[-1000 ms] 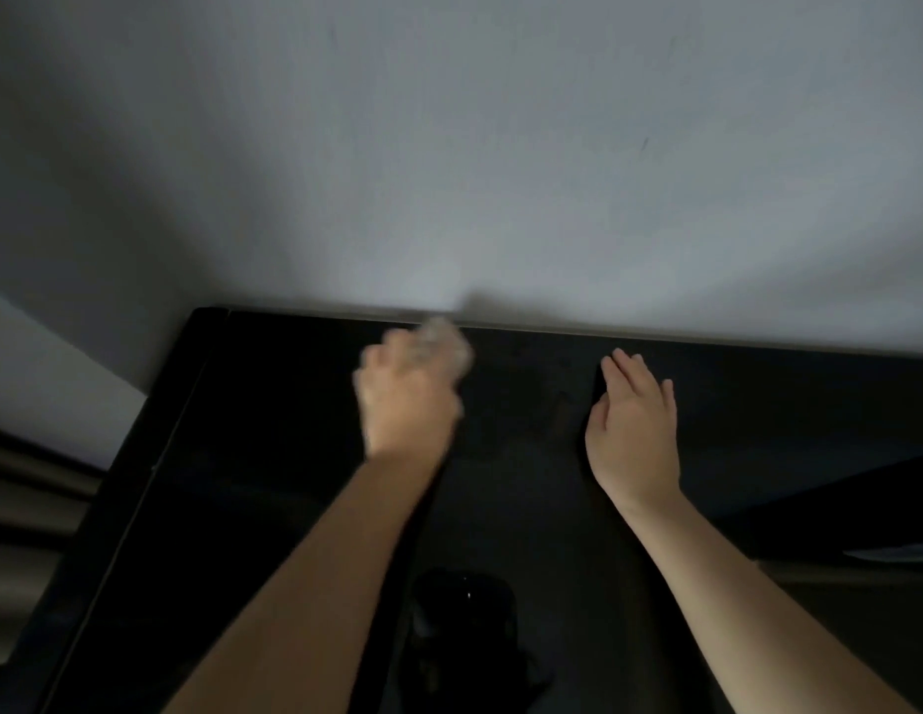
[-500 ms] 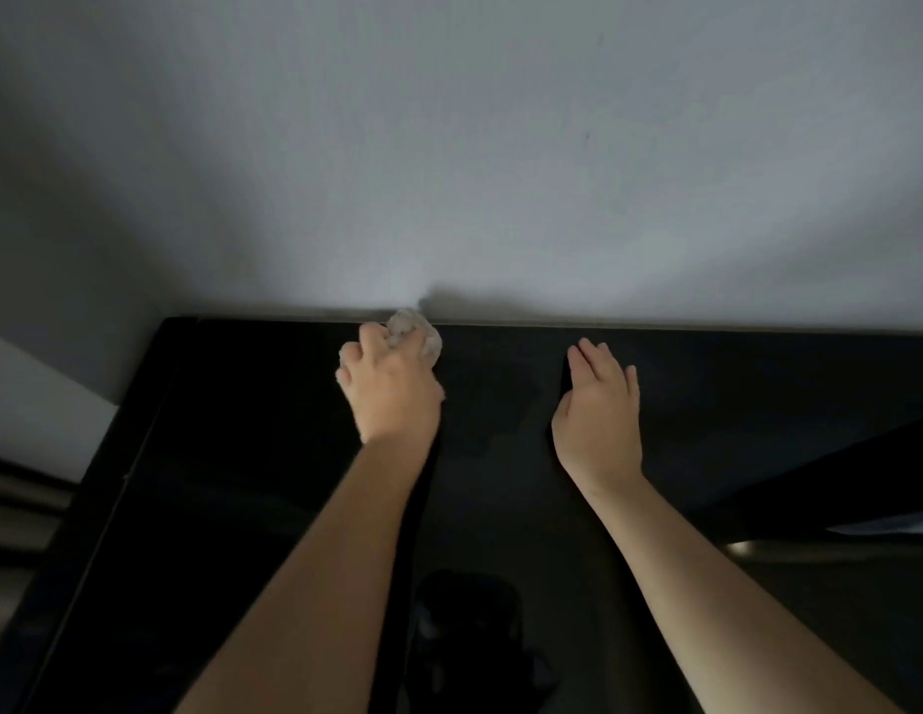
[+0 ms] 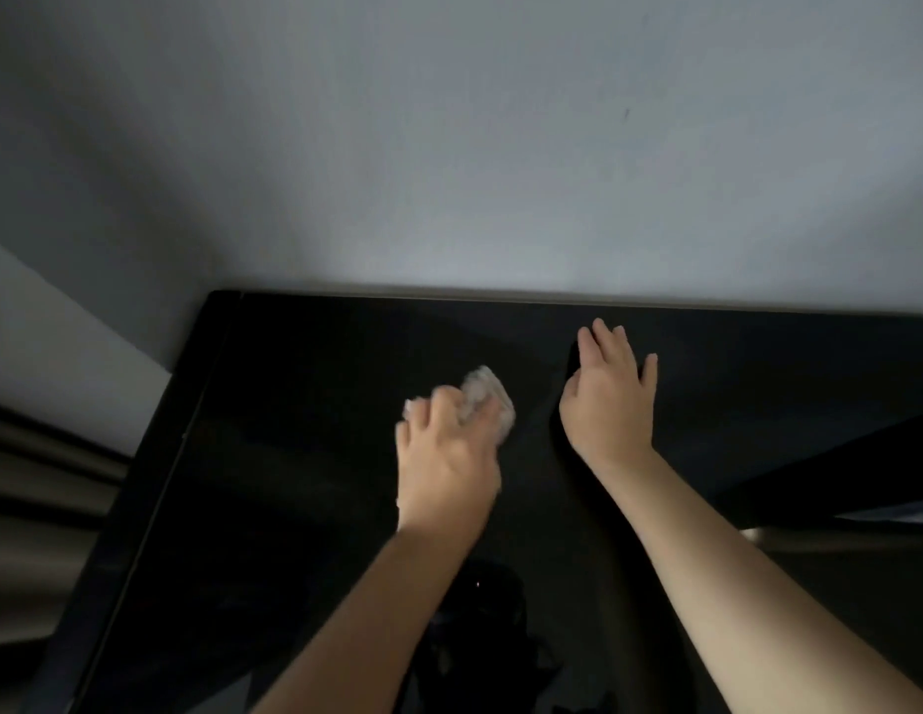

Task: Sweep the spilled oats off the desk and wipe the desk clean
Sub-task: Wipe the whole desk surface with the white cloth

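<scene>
The glossy black desk (image 3: 305, 456) fills the lower half of the head view, its far edge against a pale wall. My left hand (image 3: 446, 456) grips a crumpled white tissue (image 3: 488, 399) and presses it on the desk near the middle, a little blurred by motion. My right hand (image 3: 611, 399) lies flat on the desk just to the right, fingers straight and pointing at the wall. I cannot make out any oats on the dark surface.
The pale wall (image 3: 475, 172) runs along the desk's far edge. The desk's left edge (image 3: 155, 481) drops off beside striped curtain folds (image 3: 37, 481). A dark raised object (image 3: 835, 471) sits at the right edge.
My left hand has pulled the tissue back from the desk's far edge toward me. My right hand has stayed flat in about the same spot.
</scene>
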A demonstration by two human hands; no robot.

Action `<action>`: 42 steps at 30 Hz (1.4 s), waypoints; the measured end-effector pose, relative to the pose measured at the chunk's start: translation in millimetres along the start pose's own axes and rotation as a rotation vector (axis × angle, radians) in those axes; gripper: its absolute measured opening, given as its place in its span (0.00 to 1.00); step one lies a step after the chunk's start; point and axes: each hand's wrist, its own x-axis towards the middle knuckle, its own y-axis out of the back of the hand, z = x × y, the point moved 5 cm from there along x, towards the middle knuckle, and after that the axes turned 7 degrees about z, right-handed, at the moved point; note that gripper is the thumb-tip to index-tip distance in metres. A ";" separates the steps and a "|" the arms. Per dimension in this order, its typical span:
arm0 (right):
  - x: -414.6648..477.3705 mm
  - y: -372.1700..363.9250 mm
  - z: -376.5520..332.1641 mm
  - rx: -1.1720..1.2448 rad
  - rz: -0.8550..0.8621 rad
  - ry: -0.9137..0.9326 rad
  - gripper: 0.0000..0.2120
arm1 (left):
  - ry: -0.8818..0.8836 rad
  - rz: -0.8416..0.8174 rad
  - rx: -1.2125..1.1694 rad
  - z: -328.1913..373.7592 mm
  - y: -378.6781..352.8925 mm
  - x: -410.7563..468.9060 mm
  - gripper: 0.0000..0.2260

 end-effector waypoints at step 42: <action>-86.1 26.7 -105.5 0.438 -0.090 0.277 0.24 | 0.289 -0.181 -0.445 -105.2 68.4 -24.9 0.28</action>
